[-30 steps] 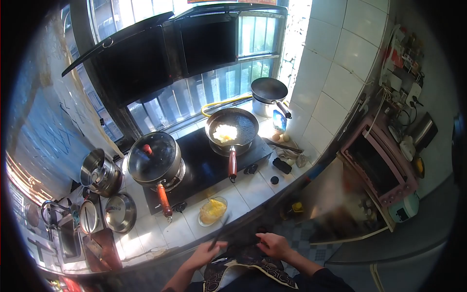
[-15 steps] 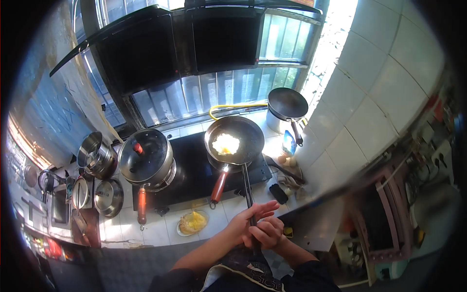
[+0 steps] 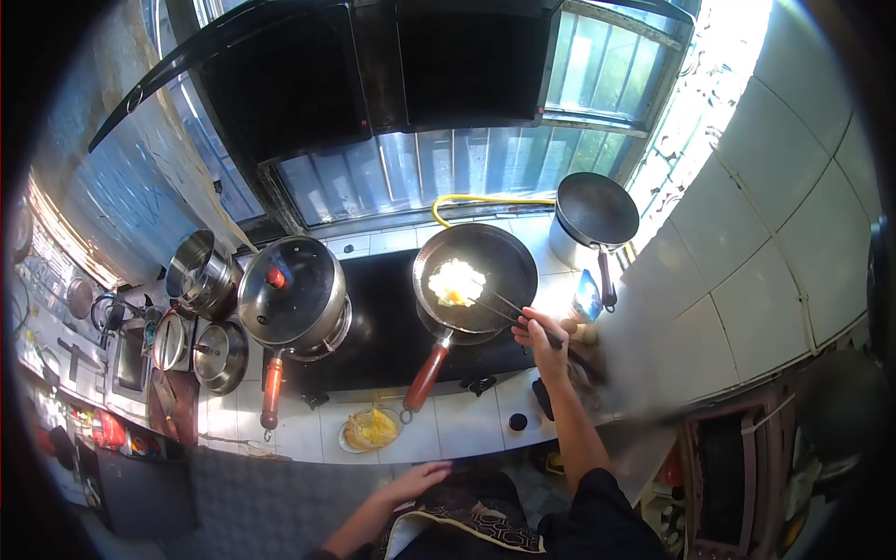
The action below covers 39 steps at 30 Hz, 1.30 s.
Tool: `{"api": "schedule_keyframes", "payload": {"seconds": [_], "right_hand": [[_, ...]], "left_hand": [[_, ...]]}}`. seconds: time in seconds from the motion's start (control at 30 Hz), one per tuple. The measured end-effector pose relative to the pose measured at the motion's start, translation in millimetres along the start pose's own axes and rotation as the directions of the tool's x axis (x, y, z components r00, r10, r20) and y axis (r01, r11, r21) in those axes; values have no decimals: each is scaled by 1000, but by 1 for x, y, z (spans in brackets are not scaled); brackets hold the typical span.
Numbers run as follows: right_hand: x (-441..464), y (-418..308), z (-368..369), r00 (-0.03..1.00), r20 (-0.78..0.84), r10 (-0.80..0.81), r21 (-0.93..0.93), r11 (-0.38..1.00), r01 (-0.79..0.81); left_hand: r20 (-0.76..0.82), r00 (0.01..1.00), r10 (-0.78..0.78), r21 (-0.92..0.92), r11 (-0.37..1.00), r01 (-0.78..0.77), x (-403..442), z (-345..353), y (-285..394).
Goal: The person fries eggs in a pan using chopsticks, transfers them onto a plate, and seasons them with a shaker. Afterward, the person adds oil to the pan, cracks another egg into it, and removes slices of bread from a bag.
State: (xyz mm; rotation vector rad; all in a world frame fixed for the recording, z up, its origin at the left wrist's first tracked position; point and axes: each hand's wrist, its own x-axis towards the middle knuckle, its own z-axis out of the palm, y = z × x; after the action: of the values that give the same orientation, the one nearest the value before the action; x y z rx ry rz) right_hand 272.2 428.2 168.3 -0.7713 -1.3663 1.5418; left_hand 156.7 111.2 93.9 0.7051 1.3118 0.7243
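My right hand (image 3: 541, 336) grips a pair of long dark chopsticks (image 3: 505, 306) over the right side of the frying pan (image 3: 509, 266). Their tips reach the edge of a white and yellow fried egg (image 3: 457, 282), which lies left of the pan's middle; whether they touch it I cannot tell. The pan sits on the right burner, its red-brown handle (image 3: 427, 376) pointing toward me. Low in front of the apron (image 3: 485, 513), my left hand (image 3: 420, 479) is empty, fingers stretched out to the right.
A lidded pot (image 3: 291, 313) stands on the left burner of the black stove (image 3: 387, 308). On the front counter sits a plate of yellow food (image 3: 371, 429). A dark pan (image 3: 597, 210) rests on a pot at the back right. Steel pots (image 3: 221, 357) crowd the left.
My hands have parted. The right has moved forward with the chopsticks, whose tips now reach the egg; the left has dropped toward the apron. The view has shifted slightly.
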Motion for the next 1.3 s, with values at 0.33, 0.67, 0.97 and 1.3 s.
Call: {"api": "schedule_keyframes", "payload": {"seconds": [0.33,0.67,0.97,1.3], "right_hand": [[41,50,4,975,-60,213,154,967,-202],[53,43,12,977,2,213,73,974,-212],[52,23,20,990,-19,139,94,986,-137],[31,16,25,958,286,30,-111,994,1]], "left_hand": [[-323,928,-187,-166,976,139,-15,-14,-84],[-428,902,-65,31,996,87,-18,-17,-58],[-413,909,-64,66,993,100,-14,-17,-55],[-432,901,-31,76,995,70,-6,-22,-60]]}}
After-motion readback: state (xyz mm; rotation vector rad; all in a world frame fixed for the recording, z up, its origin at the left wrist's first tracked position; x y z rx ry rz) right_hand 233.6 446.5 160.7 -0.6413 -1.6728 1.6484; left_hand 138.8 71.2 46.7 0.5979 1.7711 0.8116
